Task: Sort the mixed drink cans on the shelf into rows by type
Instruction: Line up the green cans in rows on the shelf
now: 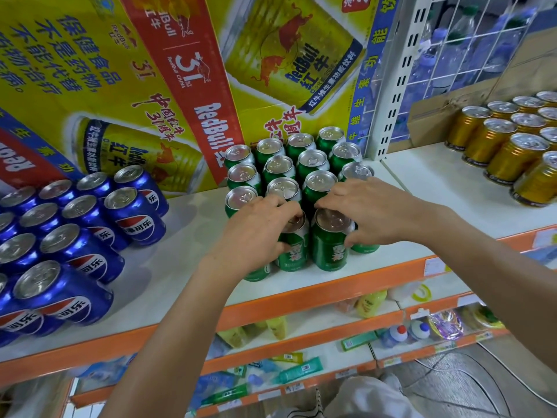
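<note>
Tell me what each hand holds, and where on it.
Left hand grips the left front green can round its top and upper side; right hand grips the right front green can likewise.

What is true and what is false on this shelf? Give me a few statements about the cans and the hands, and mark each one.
1. The green cans stand between the blue cans and the gold cans. True.
2. Both hands hang idle. False: the left hand and the right hand each grip one of the front green cans.
3. The gold cans lie on their sides. False: they stand upright.
4. A yellow Red Bull display stands behind the blue cans. True.
</note>
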The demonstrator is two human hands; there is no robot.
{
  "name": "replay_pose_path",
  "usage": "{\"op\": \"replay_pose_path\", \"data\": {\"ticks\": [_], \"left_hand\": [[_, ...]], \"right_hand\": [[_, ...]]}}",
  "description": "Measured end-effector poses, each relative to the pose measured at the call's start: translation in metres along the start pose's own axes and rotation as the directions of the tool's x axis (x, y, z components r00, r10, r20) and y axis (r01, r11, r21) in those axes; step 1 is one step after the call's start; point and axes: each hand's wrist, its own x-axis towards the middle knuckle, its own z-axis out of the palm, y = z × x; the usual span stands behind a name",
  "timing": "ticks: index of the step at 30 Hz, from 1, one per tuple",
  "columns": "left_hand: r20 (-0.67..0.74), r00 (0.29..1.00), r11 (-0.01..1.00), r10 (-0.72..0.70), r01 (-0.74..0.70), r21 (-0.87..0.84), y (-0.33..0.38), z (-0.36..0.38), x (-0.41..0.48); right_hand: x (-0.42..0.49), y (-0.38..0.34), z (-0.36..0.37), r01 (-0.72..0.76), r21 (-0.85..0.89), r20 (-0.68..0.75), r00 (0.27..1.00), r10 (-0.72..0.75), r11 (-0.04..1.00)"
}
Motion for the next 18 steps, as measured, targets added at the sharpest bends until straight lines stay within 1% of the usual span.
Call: {"op": "replay_pose_path", "data": {"ticks": [3, 9, 18], "left_hand": [[-0.006, 1.000, 1.000, 0.003, -0.003, -0.008, -0.001, 0.000, 0.000], [-0.021, 1.000, 0.999, 0.019, -0.020, -0.031, -0.005, 0.001, -0.001], [-0.050, 0.999, 0.997, 0.017, -0.020, -0.072, -0.007, 0.003, -0.002]], "right_hand": [[0.002, 0.003, 0.000, -0.013, -0.005, -0.009, 1.000, 0.013, 1.000], [0.008, 0.005, 0.000, -0.033, 0.091, 0.009, 0.999, 0.032, 0.995], [0.011, 0.008, 0.010, -0.017, 0.100, -0.009, 1.000, 0.018, 0.995]]}}
